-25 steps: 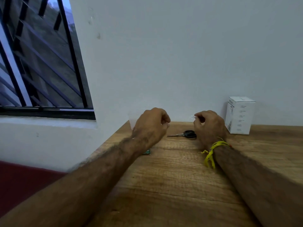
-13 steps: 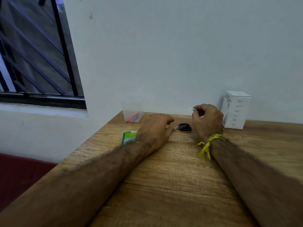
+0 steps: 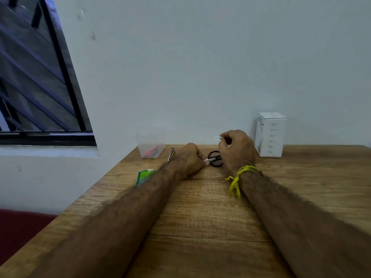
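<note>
Small black-handled scissors [image 3: 216, 159] lie on the wooden table [image 3: 200, 217] near the wall. My left hand [image 3: 190, 159] rests on the table and pinches the scissors' metal blades with its fingertips. My right hand [image 3: 235, 149] is raised just right of the scissors, with a yellow thread around the wrist. It pinches a tiny clear piece [image 3: 217, 138] between thumb and forefinger.
A clear plastic cup [image 3: 150, 145] holding something red stands at the table's far left corner, a metal tool [image 3: 171, 153] beside it. A green packet [image 3: 144, 176] lies under my left forearm. A white box [image 3: 270, 134] stands against the wall. A barred window [image 3: 36, 77] is at left.
My left hand came down from in front of the cup and reached right onto the scissors' blades. My right hand kept its pinch on the small clear piece.
</note>
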Action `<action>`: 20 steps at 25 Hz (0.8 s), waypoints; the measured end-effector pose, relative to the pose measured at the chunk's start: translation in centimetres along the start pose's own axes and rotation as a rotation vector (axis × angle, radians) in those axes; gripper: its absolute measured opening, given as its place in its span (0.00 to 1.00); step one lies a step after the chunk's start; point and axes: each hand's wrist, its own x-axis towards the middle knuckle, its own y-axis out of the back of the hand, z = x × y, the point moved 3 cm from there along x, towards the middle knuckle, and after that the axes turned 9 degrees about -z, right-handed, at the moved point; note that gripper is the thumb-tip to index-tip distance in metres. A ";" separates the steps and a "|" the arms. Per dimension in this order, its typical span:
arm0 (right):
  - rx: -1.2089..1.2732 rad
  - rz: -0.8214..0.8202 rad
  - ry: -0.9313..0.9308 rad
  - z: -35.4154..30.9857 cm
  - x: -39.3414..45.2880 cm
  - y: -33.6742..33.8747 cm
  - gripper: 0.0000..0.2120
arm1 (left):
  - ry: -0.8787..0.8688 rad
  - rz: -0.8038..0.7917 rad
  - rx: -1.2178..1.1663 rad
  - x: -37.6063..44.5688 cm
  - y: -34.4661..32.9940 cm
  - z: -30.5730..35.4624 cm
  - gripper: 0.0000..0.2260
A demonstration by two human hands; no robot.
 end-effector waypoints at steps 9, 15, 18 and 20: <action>0.068 0.052 0.010 0.7 0.1 0.8 0.06 | -0.177 0.129 -0.570 -6.2 3.1 -0.4 0.11; 0.017 -0.001 0.130 -0.9 -0.5 0.5 0.05 | -0.220 0.173 -0.799 -7.2 3.5 -1.8 0.06; -0.001 -0.006 0.173 -1.0 -0.6 0.1 0.05 | -0.261 0.178 -0.821 -6.6 3.0 -2.6 0.08; 0.005 -0.002 0.170 -0.8 -0.6 -0.2 0.05 | -0.264 0.187 -0.800 -6.6 2.9 -3.1 0.07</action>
